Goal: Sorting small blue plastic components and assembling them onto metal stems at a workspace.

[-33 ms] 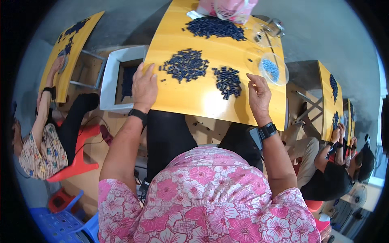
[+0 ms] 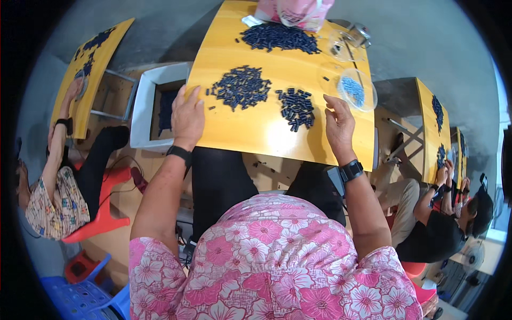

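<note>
My left hand (image 2: pixel 188 118) rests at the left edge of the yellow table (image 2: pixel 250 133), fingers stretched out and holding nothing. Beside its fingertips lies a loose pile of small dark cylindrical pieces (image 2: pixel 241 88). My right hand (image 2: pixel 340 125) is on the right side of the table, loosely bent, with its index finger and thumb apart and nothing visible in it. Just left of it sits a smaller heap of the same dark pieces (image 2: pixel 296 109). A clear round dish with small light-blue pieces (image 2: pixel 352 92) stands just beyond my right fingers.
Farther back are a larger dark pile (image 2: pixel 280 38), a pink bag (image 2: pixel 296 12), another clear dish (image 2: pixel 344 47) and a metal container (image 2: pixel 359 33). A white box (image 2: pixel 144 117) stands left of the table. Other people work at yellow tables on both sides.
The view has shifted very slightly, so the table and piles sit a little farther left. Both hands keep nearly the same pose.
</note>
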Demonstrator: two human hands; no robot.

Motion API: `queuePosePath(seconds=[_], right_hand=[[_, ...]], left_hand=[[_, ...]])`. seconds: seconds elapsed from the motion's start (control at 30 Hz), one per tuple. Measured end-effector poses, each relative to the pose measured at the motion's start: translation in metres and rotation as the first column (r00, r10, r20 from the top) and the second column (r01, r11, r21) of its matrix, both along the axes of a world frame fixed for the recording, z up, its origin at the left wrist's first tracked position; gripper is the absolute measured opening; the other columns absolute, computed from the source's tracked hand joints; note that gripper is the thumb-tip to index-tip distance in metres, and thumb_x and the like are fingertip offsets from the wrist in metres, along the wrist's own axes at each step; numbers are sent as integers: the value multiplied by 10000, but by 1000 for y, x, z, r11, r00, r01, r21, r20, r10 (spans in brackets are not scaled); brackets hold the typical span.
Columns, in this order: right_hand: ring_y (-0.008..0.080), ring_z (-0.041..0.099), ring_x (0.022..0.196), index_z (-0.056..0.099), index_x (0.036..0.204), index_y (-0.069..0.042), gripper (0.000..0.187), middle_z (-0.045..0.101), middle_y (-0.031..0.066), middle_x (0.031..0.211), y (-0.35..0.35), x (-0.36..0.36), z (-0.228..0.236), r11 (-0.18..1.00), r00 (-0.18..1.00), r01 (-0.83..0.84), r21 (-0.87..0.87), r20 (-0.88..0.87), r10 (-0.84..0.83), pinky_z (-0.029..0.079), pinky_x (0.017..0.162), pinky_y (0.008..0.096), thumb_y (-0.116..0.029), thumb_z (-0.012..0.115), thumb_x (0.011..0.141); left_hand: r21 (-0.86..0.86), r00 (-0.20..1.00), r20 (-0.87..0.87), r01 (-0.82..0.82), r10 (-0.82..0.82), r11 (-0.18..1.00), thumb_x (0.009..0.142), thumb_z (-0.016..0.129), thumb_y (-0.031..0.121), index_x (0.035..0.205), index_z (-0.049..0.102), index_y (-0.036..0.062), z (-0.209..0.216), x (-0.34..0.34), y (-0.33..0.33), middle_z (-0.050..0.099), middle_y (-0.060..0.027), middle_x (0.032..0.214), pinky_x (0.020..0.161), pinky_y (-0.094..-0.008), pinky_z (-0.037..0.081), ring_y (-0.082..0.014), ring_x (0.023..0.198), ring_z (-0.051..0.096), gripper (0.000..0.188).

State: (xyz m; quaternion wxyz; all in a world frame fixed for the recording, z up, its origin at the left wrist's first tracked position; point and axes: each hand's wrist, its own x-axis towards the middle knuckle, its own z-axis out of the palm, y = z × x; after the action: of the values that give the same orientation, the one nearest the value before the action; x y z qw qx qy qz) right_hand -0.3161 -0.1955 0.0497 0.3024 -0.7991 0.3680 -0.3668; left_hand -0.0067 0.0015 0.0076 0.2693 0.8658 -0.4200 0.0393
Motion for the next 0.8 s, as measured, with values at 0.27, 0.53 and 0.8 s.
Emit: queuePosePath(seconds=[0.27,0.53,0.8], right_hand=[[401,496,1185,508,1227,50,482,526,241,1271,-66,51,-27,919,898,-85,-385,-430,-98,421,1008,405,-31,649,773],[328,568,995,615,1002,26,230,591,189,1027,-97,84,-25,909,584,10,-416,-736,-343,465,880,374,-46,592,785],[339,631,951,667,882,8,139,633,206,973,-82,65,-16,924,573,-78,-374,-775,-265,528,827,404,-15,549,811]], left_hand=[[5,1000,8,19,-19,1000,915,532,189,1316,548,114,1,0,0,404,-170,1435,1074,-405,340,-353,1282,411,409],[-33,998,-36,41,-43,999,924,525,175,1322,540,119,3,0,0,397,-174,1439,1076,-414,342,-357,1293,409,402],[-22,999,-24,28,-29,999,908,551,182,1323,543,137,1,2,0,398,-163,1441,1068,-420,355,-357,1280,419,417]])
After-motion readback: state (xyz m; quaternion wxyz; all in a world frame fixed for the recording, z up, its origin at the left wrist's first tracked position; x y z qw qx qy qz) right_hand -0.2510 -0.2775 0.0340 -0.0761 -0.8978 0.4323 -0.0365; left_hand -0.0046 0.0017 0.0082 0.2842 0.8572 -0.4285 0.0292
